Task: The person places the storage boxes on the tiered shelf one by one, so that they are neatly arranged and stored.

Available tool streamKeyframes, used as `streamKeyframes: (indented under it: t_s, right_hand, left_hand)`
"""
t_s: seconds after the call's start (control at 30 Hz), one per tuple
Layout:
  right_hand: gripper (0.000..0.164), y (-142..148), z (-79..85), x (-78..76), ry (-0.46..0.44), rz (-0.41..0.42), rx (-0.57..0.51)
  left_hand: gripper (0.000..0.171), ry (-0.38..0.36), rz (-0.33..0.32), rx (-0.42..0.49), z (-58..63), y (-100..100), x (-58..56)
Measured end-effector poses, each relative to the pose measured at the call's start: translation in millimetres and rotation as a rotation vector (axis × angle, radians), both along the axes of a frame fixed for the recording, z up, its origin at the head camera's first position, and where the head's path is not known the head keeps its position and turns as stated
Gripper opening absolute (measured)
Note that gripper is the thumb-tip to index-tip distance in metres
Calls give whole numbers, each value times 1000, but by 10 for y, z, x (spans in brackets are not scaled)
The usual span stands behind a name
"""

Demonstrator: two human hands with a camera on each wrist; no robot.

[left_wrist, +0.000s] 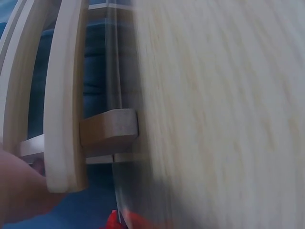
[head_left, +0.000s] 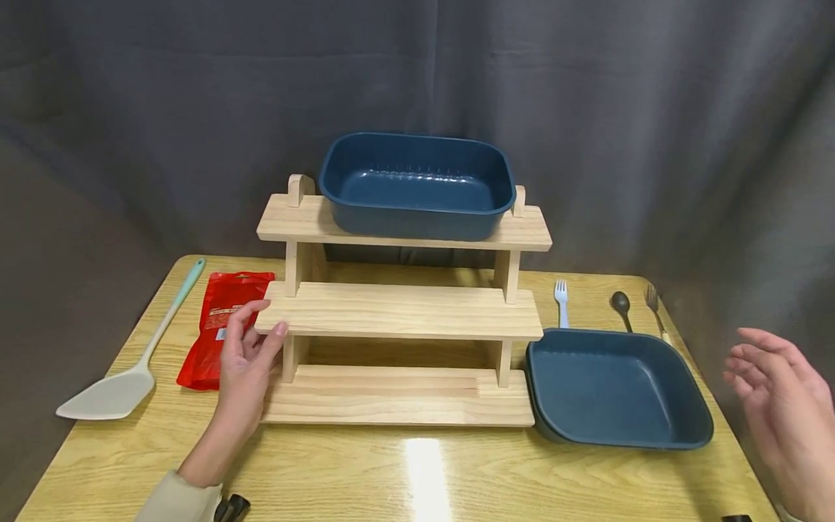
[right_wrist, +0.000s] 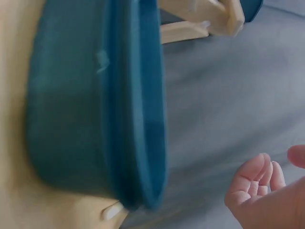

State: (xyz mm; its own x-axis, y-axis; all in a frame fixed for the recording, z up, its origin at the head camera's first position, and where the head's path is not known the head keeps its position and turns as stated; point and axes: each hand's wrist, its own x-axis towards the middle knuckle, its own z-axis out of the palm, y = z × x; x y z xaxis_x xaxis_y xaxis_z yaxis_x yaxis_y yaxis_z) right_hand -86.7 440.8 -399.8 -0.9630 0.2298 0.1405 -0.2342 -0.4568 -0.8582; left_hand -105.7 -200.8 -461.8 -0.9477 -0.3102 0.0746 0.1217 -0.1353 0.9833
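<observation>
Steadying the shelf (head_left: pixel 398 397) seems my present step, left hand (head_left: pixel 243 362) gripping its middle board (head_left: pixel 404 310), upper tub (head_left: pixel 417 190) on top. The lower tub (head_left: pixel 616 395) sits just right; beyond, my empty right hand (head_left: pixel 786 406) has loosely bent fingers, and grasping that tub calls for moving left.

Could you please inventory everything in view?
Wooden shelf: one, pale, mid-table
Upper tub: one, blue, top tier
Lower tub: at least one, blue, shelf's right
Spatula: one, white-green, leftmost
Packet: one, red, shelf's left
Pale fork: one, blue, behind lower tub
Spoon: one, dark, between forks
Other fork: one, dark-tined, spoon's right
Table: one, tan, beneath shelf
Curtain: one, grey, background
Cropped pieces: two, black, bottom edge
Left sleeve: one, pale, left wrist
Left hand: one, bare, gripping middle tier
Right hand: one, bare, far right
</observation>
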Motion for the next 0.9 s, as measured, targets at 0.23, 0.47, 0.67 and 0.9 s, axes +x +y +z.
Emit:
streamKeyframes:
  t_s: [0.23,0.47,0.67,0.9]
  right_hand:
    - [33,193,-268,112,-64,3,85]
    - [33,276,-450,146,-162,-46,230]
    - [33,338,-565,183,-229,-23,288]
    - [37,399,-657,185,-263,77,387]
  left_hand:
    - [45,-1,8,30,16,12,22]
    - [44,-26,31,67,54,24,75]
    - [44,-45,43,84,94,21,95]
    - [46,-47,41,94,96,33,93]
